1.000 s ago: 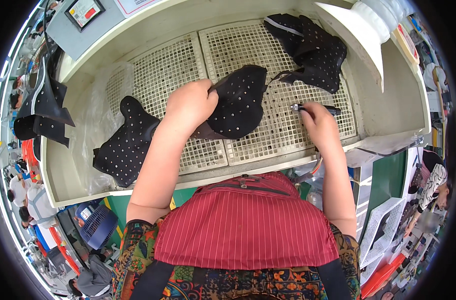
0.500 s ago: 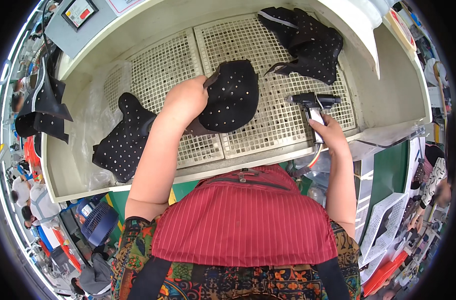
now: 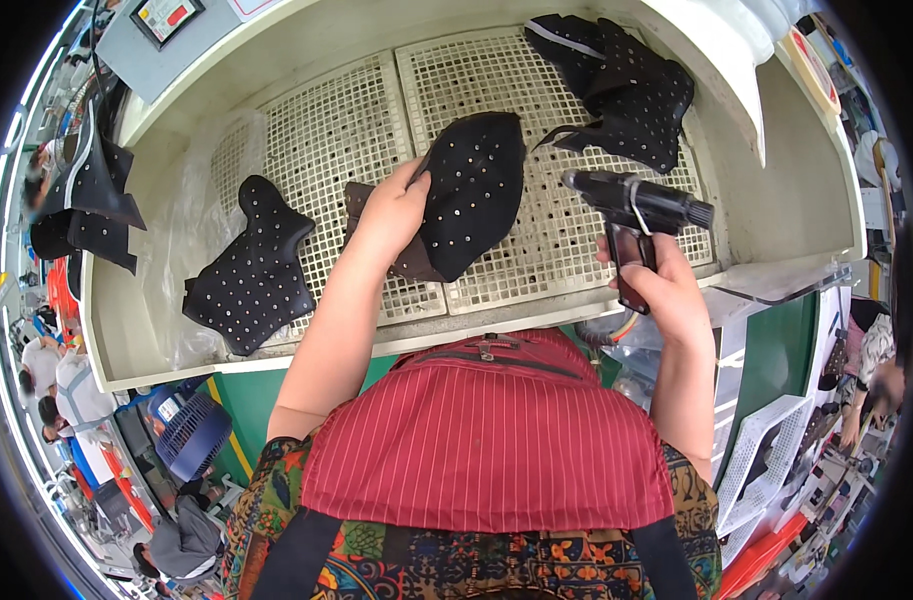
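My left hand [image 3: 394, 215] pinches the left edge of a black studded shoe-upper piece [image 3: 476, 190] and holds it over the plastic grid. A brown piece [image 3: 416, 262] shows under that hand and the upper. In my right hand [image 3: 671, 285] is a black pistol-shaped tool [image 3: 641, 205], with my fingers wrapped round its grip. Its nozzle points left toward the held upper, with a gap between them. Coloured wires [image 3: 621, 328] show below the grip. Another studded piece [image 3: 251, 265] lies at the left of the tray, and more studded pieces [image 3: 631, 95] lie at the far right.
A pale walled tray [image 3: 456, 330] with grid panels [image 3: 341, 120] surrounds the work. Clear plastic film [image 3: 181, 260] lies along its left side. A white hood-like part [image 3: 721, 60] juts in at the upper right. Black pieces [image 3: 91, 190] hang past the left wall; a blue fan [image 3: 191, 435] stands below.
The tool has been raised from beside the grid and turned, its nozzle now higher. The held upper has tilted and stretched taller, and my left hand has shifted slightly right.
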`<state>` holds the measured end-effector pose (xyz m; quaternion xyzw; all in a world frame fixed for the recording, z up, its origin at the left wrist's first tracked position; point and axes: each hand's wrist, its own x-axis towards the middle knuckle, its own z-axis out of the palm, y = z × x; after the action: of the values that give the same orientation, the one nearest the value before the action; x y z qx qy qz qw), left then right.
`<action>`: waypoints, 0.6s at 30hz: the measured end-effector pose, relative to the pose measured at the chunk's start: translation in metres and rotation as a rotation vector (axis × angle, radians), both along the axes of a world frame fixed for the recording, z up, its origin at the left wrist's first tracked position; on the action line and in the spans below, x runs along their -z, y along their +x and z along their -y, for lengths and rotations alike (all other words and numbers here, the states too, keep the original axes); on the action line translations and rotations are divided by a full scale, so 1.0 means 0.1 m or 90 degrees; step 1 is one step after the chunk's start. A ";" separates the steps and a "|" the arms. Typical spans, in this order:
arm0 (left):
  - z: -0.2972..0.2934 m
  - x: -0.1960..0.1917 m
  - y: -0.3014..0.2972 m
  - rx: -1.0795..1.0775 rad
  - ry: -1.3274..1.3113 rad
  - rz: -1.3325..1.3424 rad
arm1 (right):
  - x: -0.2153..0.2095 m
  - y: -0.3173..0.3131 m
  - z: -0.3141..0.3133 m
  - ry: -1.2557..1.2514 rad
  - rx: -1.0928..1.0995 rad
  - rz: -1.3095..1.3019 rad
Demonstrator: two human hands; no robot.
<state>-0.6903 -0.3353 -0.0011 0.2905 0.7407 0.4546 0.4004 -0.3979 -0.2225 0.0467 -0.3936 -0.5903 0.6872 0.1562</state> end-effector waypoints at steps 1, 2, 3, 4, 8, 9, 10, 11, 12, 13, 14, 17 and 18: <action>0.01 0.00 -0.02 0.012 -0.007 -0.002 | -0.02 -0.06 0.00 0.053 -0.029 0.019; 0.01 -0.02 -0.03 0.023 -0.013 -0.004 | -0.01 -0.12 0.01 0.118 -0.027 0.035; 0.01 -0.04 -0.05 0.032 -0.019 -0.006 | -0.02 -0.19 0.03 0.184 -0.026 0.052; -0.01 -0.07 -0.05 0.041 -0.033 -0.028 | -0.04 -0.28 0.06 0.249 -0.025 0.067; -0.12 -0.06 -0.13 0.066 -0.083 -0.076 | -0.02 -0.55 0.04 0.382 -0.031 0.111; -0.14 -0.07 -0.15 0.067 -0.094 -0.075 | -0.05 -0.58 0.03 0.384 -0.039 0.142; -0.16 -0.08 -0.15 0.075 -0.106 -0.094 | -0.07 -0.56 0.02 0.392 -0.051 0.155; -0.17 -0.11 -0.16 0.084 -0.117 -0.114 | -0.09 -0.50 0.01 0.400 -0.064 0.168; -0.18 -0.13 -0.16 0.090 -0.129 -0.133 | -0.12 -0.46 0.00 0.408 -0.079 0.181; -0.18 -0.11 -0.18 0.086 -0.125 -0.114 | -0.20 -0.42 0.01 0.399 -0.086 0.202; -0.17 -0.08 -0.21 0.081 -0.121 -0.095 | -0.25 -0.40 0.01 0.398 -0.105 0.216; -0.16 -0.07 -0.20 0.063 -0.111 -0.094 | -0.28 -0.38 0.02 0.409 -0.125 0.224; -0.16 -0.07 -0.18 0.055 -0.111 -0.103 | -0.24 -0.41 0.01 0.419 -0.116 0.222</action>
<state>-0.7085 -0.3198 0.0064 0.3222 0.7938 0.3459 0.3826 -0.4393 -0.2235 0.0711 -0.3795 -0.8296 0.3944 0.1100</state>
